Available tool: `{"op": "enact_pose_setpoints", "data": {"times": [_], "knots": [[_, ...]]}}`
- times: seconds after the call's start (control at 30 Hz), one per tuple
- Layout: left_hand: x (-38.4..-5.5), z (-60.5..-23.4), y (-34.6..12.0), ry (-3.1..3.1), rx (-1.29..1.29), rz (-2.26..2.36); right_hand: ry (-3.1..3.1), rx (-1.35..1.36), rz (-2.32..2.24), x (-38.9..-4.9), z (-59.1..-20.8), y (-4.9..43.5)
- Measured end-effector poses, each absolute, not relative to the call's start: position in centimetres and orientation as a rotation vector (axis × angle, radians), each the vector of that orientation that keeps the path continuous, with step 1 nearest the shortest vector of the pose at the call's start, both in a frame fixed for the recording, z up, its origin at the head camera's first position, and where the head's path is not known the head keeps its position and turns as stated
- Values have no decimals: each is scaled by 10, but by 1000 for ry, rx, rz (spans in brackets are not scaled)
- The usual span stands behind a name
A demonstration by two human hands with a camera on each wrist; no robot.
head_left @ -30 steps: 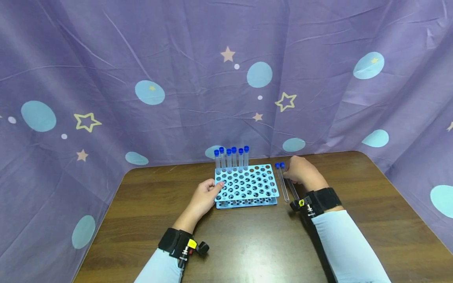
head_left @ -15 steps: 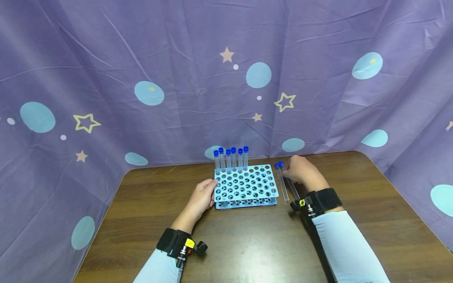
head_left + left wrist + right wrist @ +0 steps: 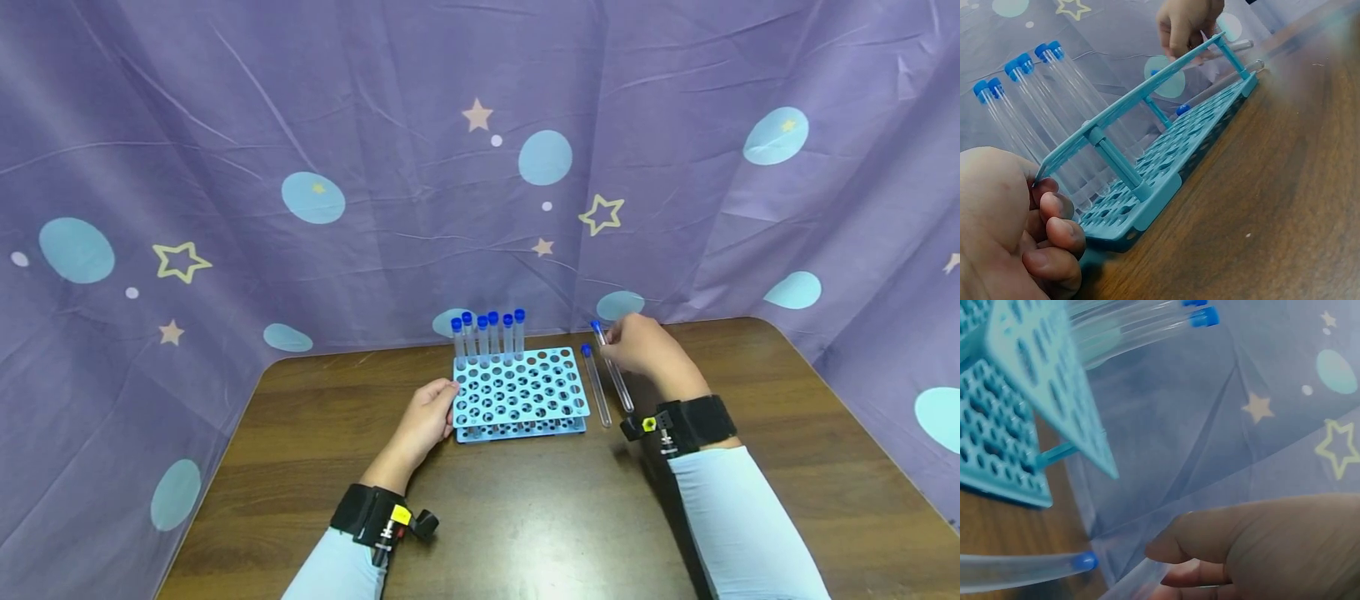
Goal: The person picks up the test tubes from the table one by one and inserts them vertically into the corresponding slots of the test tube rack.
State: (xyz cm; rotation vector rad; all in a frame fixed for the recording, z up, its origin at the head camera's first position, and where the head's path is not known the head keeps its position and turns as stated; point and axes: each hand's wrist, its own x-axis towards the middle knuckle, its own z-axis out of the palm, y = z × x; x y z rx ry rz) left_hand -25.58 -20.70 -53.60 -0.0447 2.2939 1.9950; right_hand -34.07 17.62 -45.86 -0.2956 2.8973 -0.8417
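My left hand [image 3: 425,412] grips the left edge of a light-blue test tube rack [image 3: 517,400], thumb at the upper plate and fingers curled below it in the left wrist view. Several clear test tubes [image 3: 483,340] with blue caps stand in the rack's back-left holes. To the right of the rack, my right hand [image 3: 647,352] pinches a blue-capped test tube [image 3: 620,387] near its cap end, the tube slanting down toward me. In the right wrist view this tube [image 3: 1138,581] shows between thumb and fingers. Another capped tube [image 3: 1016,572] lies beside the rack.
The wooden table [image 3: 525,517] has its back edge close to a purple patterned curtain [image 3: 420,208]. The rack stands near that back edge, with many holes in its upper and lower plates. Black straps with cameras [image 3: 371,515] sit on both wrists.
My right hand has raised the pinched tube off the table, cap end higher and away from the lying tube. My left thumb has drawn back from the rack's top to its left edge.
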Motion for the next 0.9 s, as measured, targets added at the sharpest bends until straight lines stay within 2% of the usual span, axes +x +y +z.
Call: {"op": "enact_pose_setpoints", "data": {"times": [0.43,0.73,0.9], "knots": [[-255,-534,-207,2293,-43,1989,2971,-293,-1029,-329,-429,170],[-255,-533,-207,2274,-53,1997,3000,-227,-1133,-326,-423,165],[-256,-535,-207,2275,-49,2000,3026,-276,-1214,-325,-424,164]]}}
